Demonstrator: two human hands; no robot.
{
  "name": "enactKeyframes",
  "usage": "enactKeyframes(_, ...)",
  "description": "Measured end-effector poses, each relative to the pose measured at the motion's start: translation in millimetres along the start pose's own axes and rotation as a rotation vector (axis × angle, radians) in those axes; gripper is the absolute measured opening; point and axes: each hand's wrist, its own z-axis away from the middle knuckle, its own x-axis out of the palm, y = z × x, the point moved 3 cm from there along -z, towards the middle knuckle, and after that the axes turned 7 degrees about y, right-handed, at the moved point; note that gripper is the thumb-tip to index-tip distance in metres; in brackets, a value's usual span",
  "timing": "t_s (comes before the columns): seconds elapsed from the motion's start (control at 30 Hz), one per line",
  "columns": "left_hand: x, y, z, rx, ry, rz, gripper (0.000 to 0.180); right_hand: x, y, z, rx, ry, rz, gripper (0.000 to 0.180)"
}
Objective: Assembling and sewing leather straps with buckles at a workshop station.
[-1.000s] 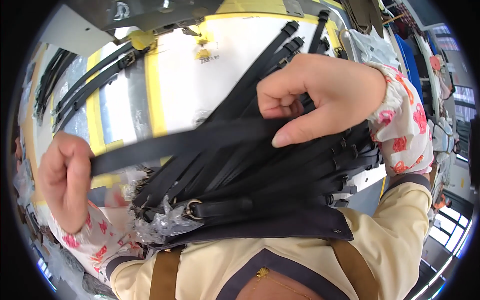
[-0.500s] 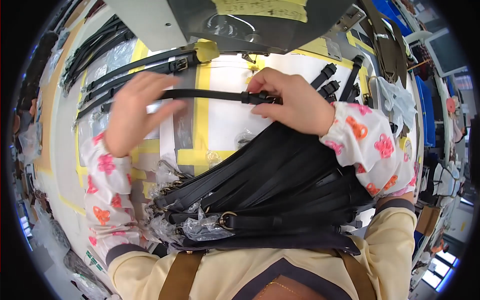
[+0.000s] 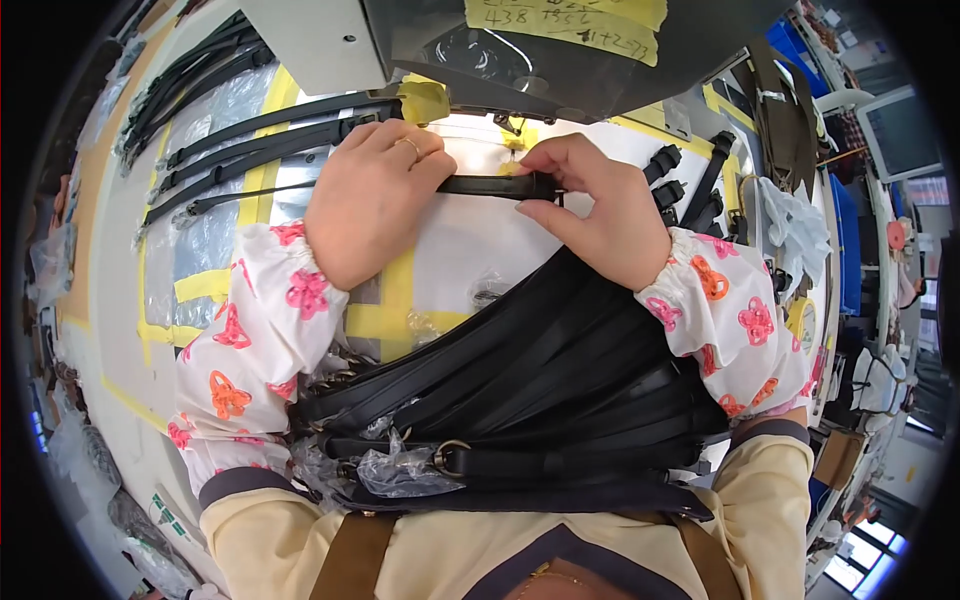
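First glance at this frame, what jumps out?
Both hands meet at the centre top: the left hand and right hand pinch one black strap flat on the white table under a grey machine head. A big fan of black straps lies across the lap, below the hands.

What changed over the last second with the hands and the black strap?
Both hands carried the strap away from the body to under the machine. The left hand moved in from far left, close beside the right hand. Both still grip it. The bundle of black straps stays on the lap.
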Motion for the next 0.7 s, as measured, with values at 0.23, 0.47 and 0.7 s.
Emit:
enactKeyframes(0.23, 13, 0, -12, -0.597, -0.468, 0.907, 0.024, 5, -19, 2, -0.524, 0.025, 0.332, 0.037)
enactKeyframes(0.47, 13, 10, -3, -0.279, -0.189, 0.633, 0.014, 1, -11, 6, -0.4, 0.022, 0.336, 0.034)
enactKeyframes(0.7, 12, 14, 0, -0.236, -0.207, 0.512, 0.015, 3, -17, 3, -0.475, 0.017, 0.343, 0.029)
